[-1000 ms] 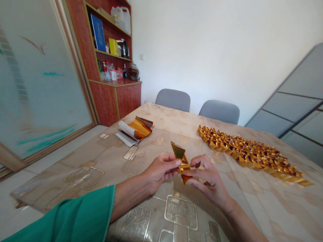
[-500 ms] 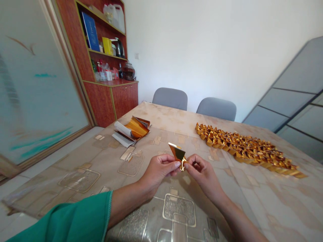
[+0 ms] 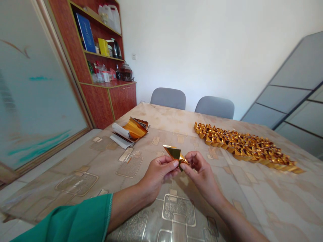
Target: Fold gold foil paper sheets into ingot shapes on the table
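Note:
A small folded piece of gold foil paper (image 3: 173,153) is held up above the table, its pointed flap facing up and left. My left hand (image 3: 161,171) pinches its lower left side between thumb and fingers. On the right side, my right hand (image 3: 199,168) grips the lower edge with thumb and curled fingers. The fingers hide the bottom of the fold. To the right lie rows of folded gold paper pieces (image 3: 242,144), packed close together. A loose stack of gold and white paper sheets (image 3: 133,129), partly curled, rests beyond my left hand.
A patterned plastic cover lies over the table (image 3: 83,181). Two grey chairs (image 3: 168,97) stand at its far side by the wall. At the back left is a red wooden cabinet (image 3: 103,101) with jars and bottles. Grey panels (image 3: 290,87) lean at the right.
The folded paper has tilted further left, and its right side now spreads toward my right hand. My right fingers have shifted on it. The whole view has moved slightly.

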### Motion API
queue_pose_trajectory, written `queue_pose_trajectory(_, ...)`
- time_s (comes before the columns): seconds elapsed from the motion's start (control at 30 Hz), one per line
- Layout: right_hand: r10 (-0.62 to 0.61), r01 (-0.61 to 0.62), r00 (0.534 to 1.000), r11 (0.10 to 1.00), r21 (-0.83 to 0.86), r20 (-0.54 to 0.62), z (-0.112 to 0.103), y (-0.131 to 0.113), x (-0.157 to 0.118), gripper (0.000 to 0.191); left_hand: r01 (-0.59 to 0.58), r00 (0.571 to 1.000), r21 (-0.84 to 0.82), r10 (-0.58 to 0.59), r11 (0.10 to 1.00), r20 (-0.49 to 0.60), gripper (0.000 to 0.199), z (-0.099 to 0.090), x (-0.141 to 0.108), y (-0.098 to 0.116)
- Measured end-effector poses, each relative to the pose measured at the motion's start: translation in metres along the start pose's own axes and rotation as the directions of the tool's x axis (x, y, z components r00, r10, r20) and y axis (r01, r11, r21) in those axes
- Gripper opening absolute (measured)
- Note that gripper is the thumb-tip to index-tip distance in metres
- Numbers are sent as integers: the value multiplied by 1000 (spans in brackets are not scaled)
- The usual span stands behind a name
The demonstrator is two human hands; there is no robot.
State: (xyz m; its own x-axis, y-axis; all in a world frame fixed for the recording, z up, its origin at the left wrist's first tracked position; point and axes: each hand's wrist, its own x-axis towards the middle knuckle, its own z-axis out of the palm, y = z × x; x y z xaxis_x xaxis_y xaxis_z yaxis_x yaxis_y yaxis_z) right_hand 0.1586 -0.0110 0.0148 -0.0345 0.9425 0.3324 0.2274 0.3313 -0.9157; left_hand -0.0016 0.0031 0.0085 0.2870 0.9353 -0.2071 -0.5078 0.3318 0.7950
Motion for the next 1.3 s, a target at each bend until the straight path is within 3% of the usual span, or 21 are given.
queue_pose_trajectory(0.27, 165, -173, 985, 961, 216, 57, -2, -1, 1, 34, -89, 996, -137, 92, 987, 19, 27, 2, -3, 0)
queue_pose_trajectory(0.67, 144, -139, 989, 978, 156, -23, -2, -1, 0, 31, -121, 991, -75, 125, 990, 48, 27, 3, -3, -1)
queue_pose_trajectory(0.87, 158, -170, 985, 964, 204, 75, -2, -6, -1, 31, -61, 996, -129, 69, 990, 56, 24, 1, -2, -2)
queue_pose_trajectory(1.03, 131, -147, 987, 968, 203, 89, -3, -5, 0, 30, 22, 997, -131, -12, 991, 76, 27, 0, -2, -4)
queue_pose_trajectory(1.3, 147, -181, 974, 962, 204, 174, -7, -5, 2, 31, 4, 999, -73, 0, 997, 48, 27, -2, -1, -2)
